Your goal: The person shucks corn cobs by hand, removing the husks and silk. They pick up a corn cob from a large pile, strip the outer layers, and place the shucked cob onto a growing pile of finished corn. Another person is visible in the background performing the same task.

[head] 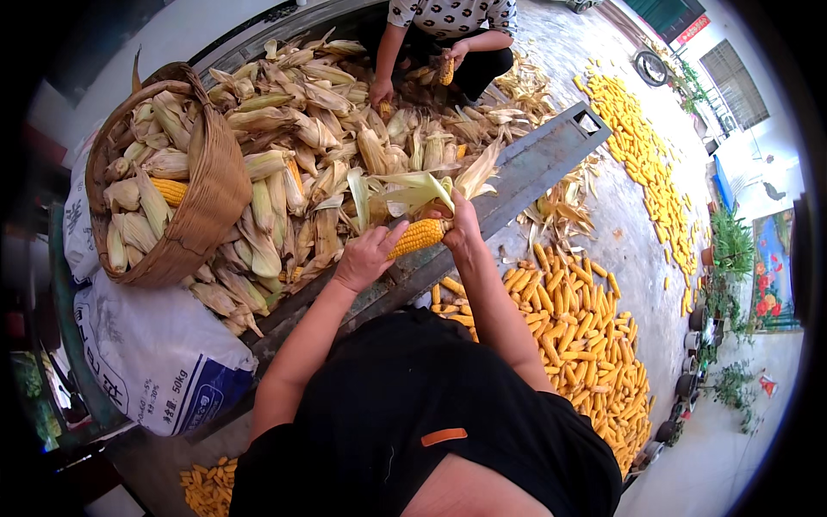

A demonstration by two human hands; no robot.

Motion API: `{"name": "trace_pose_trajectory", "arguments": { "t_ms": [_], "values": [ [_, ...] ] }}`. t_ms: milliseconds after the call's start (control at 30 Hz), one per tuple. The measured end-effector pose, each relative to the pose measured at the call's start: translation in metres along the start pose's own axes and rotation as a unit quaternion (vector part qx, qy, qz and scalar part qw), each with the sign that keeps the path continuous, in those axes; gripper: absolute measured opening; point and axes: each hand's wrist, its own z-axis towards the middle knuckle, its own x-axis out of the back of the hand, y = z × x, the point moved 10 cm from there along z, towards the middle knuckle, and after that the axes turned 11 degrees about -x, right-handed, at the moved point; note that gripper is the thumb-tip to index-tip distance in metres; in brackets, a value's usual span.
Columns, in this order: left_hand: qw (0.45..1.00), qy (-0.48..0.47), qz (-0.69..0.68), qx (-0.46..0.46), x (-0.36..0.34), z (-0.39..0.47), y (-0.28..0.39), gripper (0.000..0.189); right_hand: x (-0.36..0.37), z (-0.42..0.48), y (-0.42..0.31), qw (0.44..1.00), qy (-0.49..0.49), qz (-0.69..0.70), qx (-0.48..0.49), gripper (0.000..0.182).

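My left hand (368,257) grips the tip end of a yellow corn cob (418,238), its kernels bare. At the cob's stem end, my right hand (462,223) holds peeled-back pale green husk leaves (420,190), which spread up and to the left. Both hands are over the metal edge beam (517,174) of a flat bed. Beyond them lies a large heap of corn ears in dry husks (291,123). Some yellow kernels show between the husks.
A wicker basket (216,174) of husked ears and a white woven sack (155,349) stand at left. A co-worker (446,39) crouches beyond the heap, holding cobs. Bare cobs (581,336) are piled on the floor at right; more cobs (646,168) spread farther back. Potted plants line the wall.
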Motion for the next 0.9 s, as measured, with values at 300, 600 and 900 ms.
{"name": "trace_pose_trajectory", "arguments": {
  "t_ms": [300, 600, 900],
  "values": [
    [0.99, 0.021, -0.077, 0.12, -0.034, 0.026, 0.007, 0.082, 0.027, 0.003, -0.049, 0.96, 0.047, 0.177, 0.211, 0.025],
    [0.949, 0.033, -0.263, 0.172, -0.051, 0.071, 0.019, 0.074, 0.02, -0.026, -0.104, 0.947, -0.011, 0.233, 0.219, 0.035],
    [0.734, 0.059, -0.626, 0.255, -0.119, 0.093, 0.064, 0.069, 0.079, -0.032, -0.155, 0.916, 0.034, 0.242, 0.318, 0.024]
  ]
}}
